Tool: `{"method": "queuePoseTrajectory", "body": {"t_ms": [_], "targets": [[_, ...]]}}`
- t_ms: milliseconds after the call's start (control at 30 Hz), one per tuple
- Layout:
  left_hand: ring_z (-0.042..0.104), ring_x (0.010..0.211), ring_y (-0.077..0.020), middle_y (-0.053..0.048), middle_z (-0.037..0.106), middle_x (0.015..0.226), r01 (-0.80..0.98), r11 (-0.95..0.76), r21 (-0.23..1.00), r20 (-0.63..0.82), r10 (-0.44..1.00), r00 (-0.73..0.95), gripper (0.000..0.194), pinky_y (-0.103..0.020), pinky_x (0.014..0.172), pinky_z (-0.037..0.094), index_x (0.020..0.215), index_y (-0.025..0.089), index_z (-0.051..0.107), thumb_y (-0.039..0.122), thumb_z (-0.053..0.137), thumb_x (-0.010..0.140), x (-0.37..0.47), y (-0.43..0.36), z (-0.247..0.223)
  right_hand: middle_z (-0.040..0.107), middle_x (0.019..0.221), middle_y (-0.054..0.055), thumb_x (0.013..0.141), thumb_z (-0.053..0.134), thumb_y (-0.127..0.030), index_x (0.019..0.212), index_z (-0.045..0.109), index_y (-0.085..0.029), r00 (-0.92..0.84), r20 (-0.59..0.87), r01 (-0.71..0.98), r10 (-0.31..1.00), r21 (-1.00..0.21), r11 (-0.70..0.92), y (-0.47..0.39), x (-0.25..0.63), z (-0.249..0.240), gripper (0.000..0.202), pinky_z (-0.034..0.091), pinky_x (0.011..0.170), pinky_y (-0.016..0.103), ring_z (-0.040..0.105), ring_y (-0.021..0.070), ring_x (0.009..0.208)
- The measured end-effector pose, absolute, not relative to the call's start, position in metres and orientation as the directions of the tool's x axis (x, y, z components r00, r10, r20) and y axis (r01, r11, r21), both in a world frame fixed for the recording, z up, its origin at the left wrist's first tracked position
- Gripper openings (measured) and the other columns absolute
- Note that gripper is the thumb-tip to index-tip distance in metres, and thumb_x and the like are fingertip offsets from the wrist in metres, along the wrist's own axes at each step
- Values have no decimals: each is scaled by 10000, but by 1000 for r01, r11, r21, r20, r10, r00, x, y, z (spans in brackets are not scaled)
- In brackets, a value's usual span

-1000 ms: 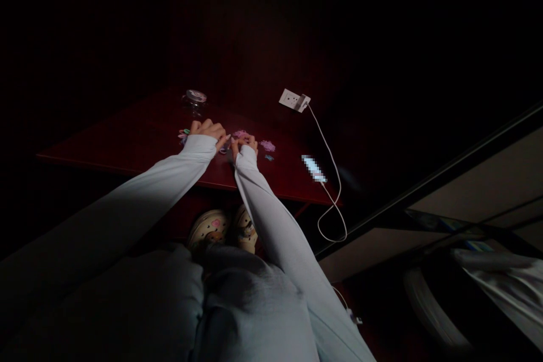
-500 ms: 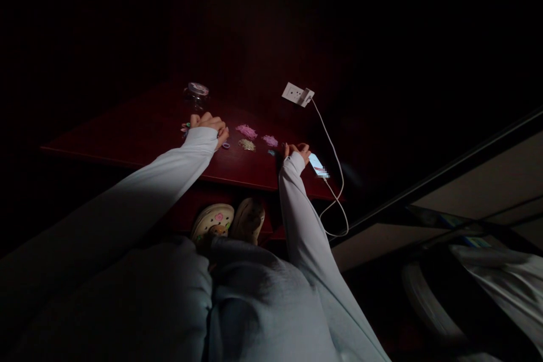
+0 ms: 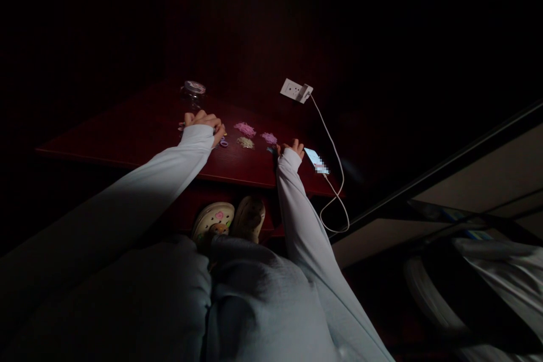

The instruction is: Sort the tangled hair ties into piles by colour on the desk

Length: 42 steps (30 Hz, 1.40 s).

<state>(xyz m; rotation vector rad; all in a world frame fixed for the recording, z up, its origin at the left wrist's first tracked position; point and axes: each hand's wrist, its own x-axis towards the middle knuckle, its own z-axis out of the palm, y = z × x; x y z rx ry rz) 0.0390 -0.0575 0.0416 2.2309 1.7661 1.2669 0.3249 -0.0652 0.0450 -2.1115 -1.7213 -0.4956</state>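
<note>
On the dark red table (image 3: pixel 127 130), my left hand (image 3: pixel 206 123) is bent down over small coloured pieces; its fingertips are mostly hidden, and a purple ring (image 3: pixel 223 143) lies beside it. My right hand (image 3: pixel 292 148) rests near the table's front, left of a lit phone (image 3: pixel 316 160), its fingertips too small and dark to read. Between the hands lie a pink pile (image 3: pixel 245 129), a pale yellowish pile (image 3: pixel 245 142) and a purple pile (image 3: pixel 268 138) of small pieces. A small blue bit (image 3: pixel 270 149) shows beside my right hand.
A clear jar with a lid (image 3: pixel 194 88) stands behind my left hand. A white cable (image 3: pixel 330 130) runs from the wall socket (image 3: pixel 292 90) to the phone, looping past the table's edge. Pale clogs (image 3: pixel 218 218) are below the front edge.
The view has shifted slightly. My right hand has moved a little left, away from the phone, and more of the phone shows. My left hand stays over the coloured pieces.
</note>
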Motion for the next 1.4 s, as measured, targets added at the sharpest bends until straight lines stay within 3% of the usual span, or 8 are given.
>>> {"method": "queuePoseTrajectory", "body": {"t_ms": [233,400,567,733,833,1000,1200,1400], "targets": [[552,1108,-303,-74,757,1013,809,-394,436,614,787,52,282,-508,1027,290,761,211,589,321,552,1018,35,-52,36,576,1551,180,1090,532,-446,1238,813,-222,216,493,975,843,-57,-217,-64,326,43,389,414,1015,443,499,360,1317],[552,1141,-305,-68,756,999,789,-357,500,581,814,1,293,-512,1049,277,784,213,600,329,536,1045,38,-52,38,616,1488,199,1105,471,-382,1211,813,-192,216,545,976,810,-97,-195,-63,325,40,405,422,1002,458,513,365,1298],[561,1135,-310,-100,747,1050,731,-226,643,563,787,-253,376,-533,1045,300,798,212,651,321,418,1072,35,-50,43,620,1468,208,1098,476,-337,1207,792,-168,192,564,981,803,-110,-157,-65,319,43,375,431,1011,464,536,358,1272],[594,1147,-352,-120,733,1070,612,-97,785,445,775,-449,436,-568,1029,323,849,217,690,312,321,1060,24,-43,44,619,1447,170,1089,532,-350,1245,761,-201,57,586,988,809,-151,40,-68,282,47,314,442,1032,457,537,330,1251],[603,1175,-368,-110,738,1074,615,-115,780,445,792,-417,373,-569,1054,319,880,234,709,354,394,1039,23,-42,44,621,1436,131,1079,596,-391,1255,760,-233,-93,550,962,830,-167,218,-72,235,47,288,444,1067,447,527,314,1264],[593,1176,-357,-149,741,1088,689,-157,708,501,798,-334,425,-570,1057,320,827,220,686,311,338,1053,29,-47,46,637,1395,44,1060,654,-448,1200,778,-307,-401,452,838,797,-170,518,-83,172,44,234,452,1112,430,513,278,1273],[578,1182,-355,-135,753,1077,720,-197,666,499,834,-234,431,-575,1077,289,776,243,673,345,357,1052,32,-54,51,631,1381,68,1039,689,-450,1162,783,-262,-286,413,862,865,-283,420,-82,173,41,243,446,1128,450,501,290,1288],[574,1217,-362,-133,760,1128,714,-185,675,462,861,-214,405,-565,1096,263,807,231,693,343,385,1045,34,-58,54,644,1343,64,1052,652,-433,1066,770,-259,-288,386,867,877,-284,410,-77,175,38,210,441,1118,459,504,298,1266]]}}
